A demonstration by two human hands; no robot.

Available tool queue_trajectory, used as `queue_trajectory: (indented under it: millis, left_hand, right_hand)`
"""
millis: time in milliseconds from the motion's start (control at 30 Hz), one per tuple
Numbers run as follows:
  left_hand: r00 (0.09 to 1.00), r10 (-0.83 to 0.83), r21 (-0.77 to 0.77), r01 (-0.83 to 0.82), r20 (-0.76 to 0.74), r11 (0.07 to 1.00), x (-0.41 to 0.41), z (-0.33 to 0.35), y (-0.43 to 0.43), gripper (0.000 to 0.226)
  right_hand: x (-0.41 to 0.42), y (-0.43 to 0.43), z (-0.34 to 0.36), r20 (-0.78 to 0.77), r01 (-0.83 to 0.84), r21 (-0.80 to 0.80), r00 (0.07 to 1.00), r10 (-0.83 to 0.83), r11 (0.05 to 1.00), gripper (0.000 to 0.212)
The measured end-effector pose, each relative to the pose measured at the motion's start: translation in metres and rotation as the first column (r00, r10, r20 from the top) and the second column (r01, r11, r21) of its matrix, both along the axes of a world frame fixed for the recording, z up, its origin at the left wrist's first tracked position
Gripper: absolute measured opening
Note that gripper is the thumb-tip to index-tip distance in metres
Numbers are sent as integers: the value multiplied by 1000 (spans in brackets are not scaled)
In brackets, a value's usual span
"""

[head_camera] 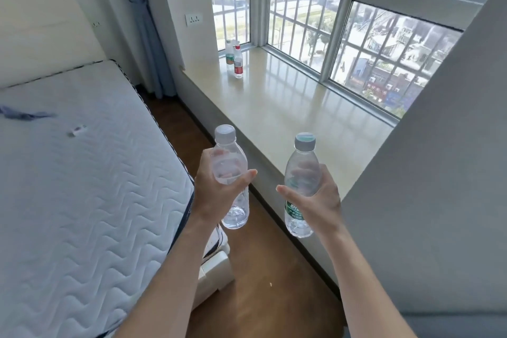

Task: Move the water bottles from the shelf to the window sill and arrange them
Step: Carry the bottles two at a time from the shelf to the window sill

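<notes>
My left hand [216, 189] grips a clear unlabelled water bottle [233, 208] with a pale cap, held upright over the wooden floor. My right hand [315, 200] holds a green-labelled water bottle [300, 173] with a grey-green cap, also upright, just short of the window sill's near edge. The beige window sill [288, 107] runs from near right to far left. At its far left end stand a red-labelled bottle [238, 64] and a green-labelled bottle [229, 55], close together, with another bottle partly hidden behind them.
A bare quilted mattress [82, 173] fills the left side, with a narrow strip of wooden floor [260, 269] between it and the sill. A grey wall [439, 173] juts in on the right. Barred windows [356, 44] back the sill. A blue curtain [148, 35] hangs far left.
</notes>
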State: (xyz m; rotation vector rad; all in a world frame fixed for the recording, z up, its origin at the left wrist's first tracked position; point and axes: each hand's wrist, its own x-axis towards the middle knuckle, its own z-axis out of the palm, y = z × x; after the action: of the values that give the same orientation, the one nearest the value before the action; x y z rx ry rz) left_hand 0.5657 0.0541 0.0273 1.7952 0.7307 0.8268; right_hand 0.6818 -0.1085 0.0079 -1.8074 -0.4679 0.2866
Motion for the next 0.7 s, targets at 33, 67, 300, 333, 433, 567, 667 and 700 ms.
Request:
queue_trajectory:
  millis: [33, 67, 300, 333, 433, 567, 667, 700]
  left_hand:
    - [1000, 9, 5, -9, 2, 1000, 5, 1, 8, 62]
    - [1000, 17, 8, -17, 2, 1000, 11, 0, 16, 63]
    - [995, 99, 11, -99, -2, 995, 49, -5, 73, 65]
    - [993, 115, 3, -115, 2, 993, 57, -7, 83, 64]
    - [986, 166, -8, -166, 12, 986, 84, -10, 118, 62]
    - [970, 242, -27, -242, 8, 970, 132, -7, 161, 57]
    - [956, 293, -50, -292, 21, 955, 168, -1, 190, 53]
    - [950, 311, -45, -310, 25, 950, 179, 0, 199, 53]
  right_hand:
    - [6, 9, -1, -5, -11, -3, 1000, 11, 1000, 55]
    - [13, 19, -2, -5, -24, -8, 1000, 24, 1000, 55]
    - [67, 92, -9, 31, -112, -1, 993, 112, 994, 56]
    - [77, 104, -11, 32, -124, 2, 992, 124, 992, 56]
    - [113, 143, -15, 33, -170, 10, 985, 170, 985, 56]
    - [171, 200, -15, 11, -241, 34, 971, 240, 970, 56]
    - [211, 240, -6, 8, -299, 43, 954, 299, 953, 56]
    - [223, 253, -4, 11, -317, 41, 948, 317, 948, 55]
